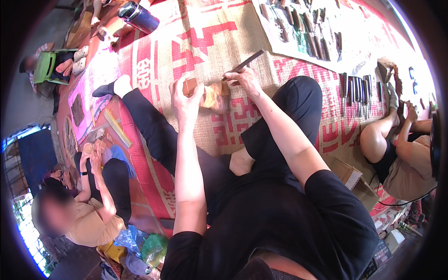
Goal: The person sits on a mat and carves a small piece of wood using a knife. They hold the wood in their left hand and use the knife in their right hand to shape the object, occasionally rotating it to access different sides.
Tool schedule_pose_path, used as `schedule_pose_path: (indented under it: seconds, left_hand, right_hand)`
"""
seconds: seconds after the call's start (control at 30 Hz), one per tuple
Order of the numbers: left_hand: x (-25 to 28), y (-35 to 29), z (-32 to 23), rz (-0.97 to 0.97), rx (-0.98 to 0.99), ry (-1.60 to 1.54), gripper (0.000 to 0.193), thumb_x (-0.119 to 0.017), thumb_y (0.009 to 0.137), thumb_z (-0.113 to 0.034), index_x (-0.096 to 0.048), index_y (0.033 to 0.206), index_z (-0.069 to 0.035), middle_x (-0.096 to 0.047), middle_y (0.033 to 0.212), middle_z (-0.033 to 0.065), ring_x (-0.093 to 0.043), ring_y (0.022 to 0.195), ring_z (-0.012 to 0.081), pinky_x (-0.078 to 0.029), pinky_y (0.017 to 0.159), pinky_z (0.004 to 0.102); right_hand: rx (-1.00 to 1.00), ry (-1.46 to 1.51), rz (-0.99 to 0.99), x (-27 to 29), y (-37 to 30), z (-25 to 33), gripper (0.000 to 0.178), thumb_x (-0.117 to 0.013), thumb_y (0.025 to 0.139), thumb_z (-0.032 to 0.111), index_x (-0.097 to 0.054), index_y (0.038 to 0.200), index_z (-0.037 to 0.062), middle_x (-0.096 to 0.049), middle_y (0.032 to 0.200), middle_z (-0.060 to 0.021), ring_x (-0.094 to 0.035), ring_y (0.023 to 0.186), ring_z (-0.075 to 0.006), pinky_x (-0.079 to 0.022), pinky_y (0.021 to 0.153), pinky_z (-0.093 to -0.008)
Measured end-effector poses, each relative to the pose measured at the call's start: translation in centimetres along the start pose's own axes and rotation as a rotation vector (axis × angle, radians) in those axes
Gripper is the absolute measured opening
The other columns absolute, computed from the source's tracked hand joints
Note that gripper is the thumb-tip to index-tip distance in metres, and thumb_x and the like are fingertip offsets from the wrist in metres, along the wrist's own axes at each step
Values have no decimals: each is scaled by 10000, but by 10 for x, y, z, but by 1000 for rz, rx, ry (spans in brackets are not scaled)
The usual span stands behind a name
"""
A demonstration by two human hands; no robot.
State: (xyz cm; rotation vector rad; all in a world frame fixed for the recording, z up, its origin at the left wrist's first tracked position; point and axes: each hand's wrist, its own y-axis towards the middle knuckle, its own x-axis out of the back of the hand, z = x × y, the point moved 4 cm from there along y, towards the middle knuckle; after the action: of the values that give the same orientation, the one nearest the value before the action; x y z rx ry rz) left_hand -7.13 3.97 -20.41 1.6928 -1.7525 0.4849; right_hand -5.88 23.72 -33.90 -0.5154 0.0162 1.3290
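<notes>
Firmly closed, left hand (185, 95) wrapped around a small pale-brown block of wood (211, 96), thumb on top, steadying it in the air ahead of the knees. Right hand (243, 78) likewise shut, grip pinched around the lower end of a long dark flat-bladed chisel (245, 63), shaft slanting up and away to the right of the block, tip laid against the block's upper right side; likely held low for control of the cut. Both forearms reaching forward from a black-sleeved torso, legs in black trousers spread either side of the block.

Beneath the block, a woven straw floor mat with red patterns (200, 46), serving as the work surface. Beyond the block and to the right, a white cloth (359, 51) carrying rows of dark-handled carving tools (308, 28), with a second row of metal chisels (357, 91) lying on the mat nearer the right knee, probably kept within arm's reach. Far beyond the block to the left, a dark blue metal flask (139, 17) lying on its side.

Left of the block and nearer, a seated person in a tan shirt (88, 219), hands busy on another small piece. Right of the block, another seated person's bare knee (375, 137), with an open cardboard box (352, 179) beside it.
</notes>
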Motion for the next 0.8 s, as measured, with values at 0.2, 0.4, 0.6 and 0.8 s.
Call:
schedule_pose_path:
  seconds: [0.2, 0.4, 0.6, 0.8]
  left_hand:
    - [2, 1, 1, 4, -10, -5, 435, -738, 803, -237, -589, 1176, -70, -551, 1157, 106, -607, 1023, 240, -487, 879, 351]
    - [3, 1, 9, 7, 37, -55, 447, -734, 806, -239, -585, 1189, -65, -555, 1154, 111, -609, 1015, 236, -485, 881, 341]
    - [5, 5, 17, -11, 65, -93, 452, -730, 807, -242, -589, 1193, -55, -569, 1155, 121, -604, 1026, 227, -482, 892, 332]
    - [5, 7, 25, -19, 103, -100, 450, -728, 806, -241, -591, 1188, -46, -581, 1147, 117, -597, 1032, 213, -479, 899, 331]
  right_hand:
    - [-40, -80, 73, -6, 2, -1, 173, -710, 840, 163, -700, 949, 29, -712, 885, -45, -643, 819, -112, -484, 703, -264]
    - [37, -107, 50, -8, -7, 13, 154, -721, 831, 146, -693, 927, 28, -705, 879, -49, -643, 799, -128, -500, 676, -272]
    - [7, -68, 34, -6, 1, 1, 168, -702, 841, 156, -710, 974, 54, -707, 884, -32, -621, 794, -103, -487, 690, -256]
    - [77, -148, 179, -15, -1, -2, 194, -702, 827, 130, -700, 999, 39, -707, 891, -42, -636, 831, -112, -496, 743, -299]
